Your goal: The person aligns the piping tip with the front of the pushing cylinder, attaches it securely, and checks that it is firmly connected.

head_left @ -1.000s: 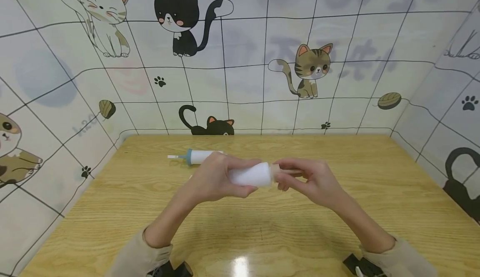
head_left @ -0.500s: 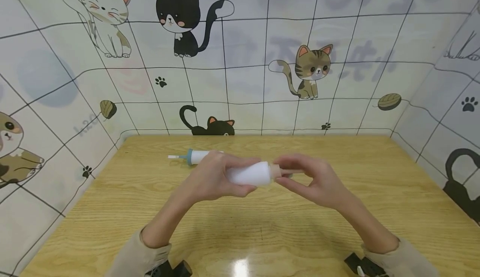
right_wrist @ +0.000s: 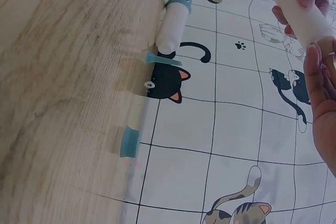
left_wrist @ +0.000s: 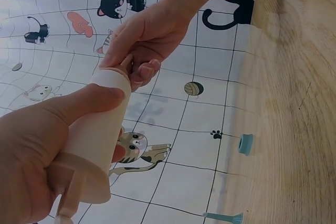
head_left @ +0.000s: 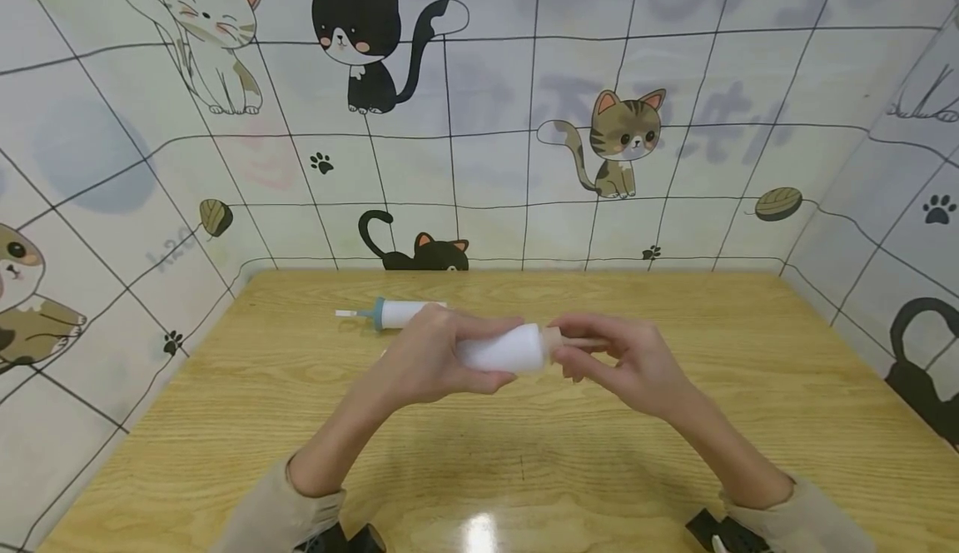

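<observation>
A white syringe-like tube (head_left: 509,349) is held level over the table. My left hand (head_left: 427,357) grips its barrel, thumb and fingers wrapped round opposite sides. At its right end are a peach collar (head_left: 553,341) and a thin peach nozzle (head_left: 586,342). My right hand (head_left: 625,361) pinches at that collar, its fingers partly covering the nozzle. In the left wrist view, a peach flange (left_wrist: 86,174) and rod (left_wrist: 73,198) stick out of the tube's other end. The right wrist view shows the white barrel (right_wrist: 300,11) between both hands.
Behind the left hand, a second white tube with a teal collar (head_left: 379,314) lies on the wooden table (head_left: 479,453). A loose teal nozzle (right_wrist: 163,59) and a teal ring (right_wrist: 129,141) lie near the back edge, hidden in the head view. Cat-patterned walls stand at the back and sides.
Half a second ago the right fingers were spread wider, baring more of the collar; now they have closed in on it again. The left hand and tube have barely shifted.
</observation>
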Demonstrator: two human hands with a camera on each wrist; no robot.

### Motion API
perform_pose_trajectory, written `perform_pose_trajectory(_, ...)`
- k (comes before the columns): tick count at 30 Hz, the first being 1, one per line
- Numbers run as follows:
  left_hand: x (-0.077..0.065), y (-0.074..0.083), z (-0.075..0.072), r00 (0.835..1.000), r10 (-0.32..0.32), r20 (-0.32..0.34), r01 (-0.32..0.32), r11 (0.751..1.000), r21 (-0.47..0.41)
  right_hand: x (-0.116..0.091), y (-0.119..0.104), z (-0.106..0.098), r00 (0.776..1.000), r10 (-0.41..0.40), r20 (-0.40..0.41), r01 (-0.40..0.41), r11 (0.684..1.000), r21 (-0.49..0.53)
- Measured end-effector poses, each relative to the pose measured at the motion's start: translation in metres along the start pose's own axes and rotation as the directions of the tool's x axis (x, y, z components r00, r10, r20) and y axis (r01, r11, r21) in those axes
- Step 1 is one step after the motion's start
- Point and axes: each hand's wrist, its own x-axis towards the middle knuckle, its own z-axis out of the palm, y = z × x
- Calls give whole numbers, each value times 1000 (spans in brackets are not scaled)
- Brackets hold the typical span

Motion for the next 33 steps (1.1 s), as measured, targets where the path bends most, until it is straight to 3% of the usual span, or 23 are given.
perform_pose_trajectory(8,3,0,6,994,71,-89,-63,993,97,0,-2,-1,992,125,-3,-125,992,35)
perform_pose_trajectory(12,4,3,7,989,99,-109,-89,992,88,2,-2,-2,991,137,3,-137,989,63)
perform_pose_trajectory(15,4,4,6,992,79,-94,-76,996,42,2,-2,0,993,119,5,-120,991,52)
perform_pose_trajectory(19,1,4,1,999,-43,-16,41,991,-125,1,-1,4,1000,15,9,-15,1000,22)
perform_pose_trajectory(23,0,1,-4,987,-148,67,160,949,-271,3,1,7,993,-119,12,119,993,-12)
perform_pose_trajectory(33,-2,-6,-14,953,-186,237,274,863,-424,5,2,18,934,-351,66,357,922,-151)
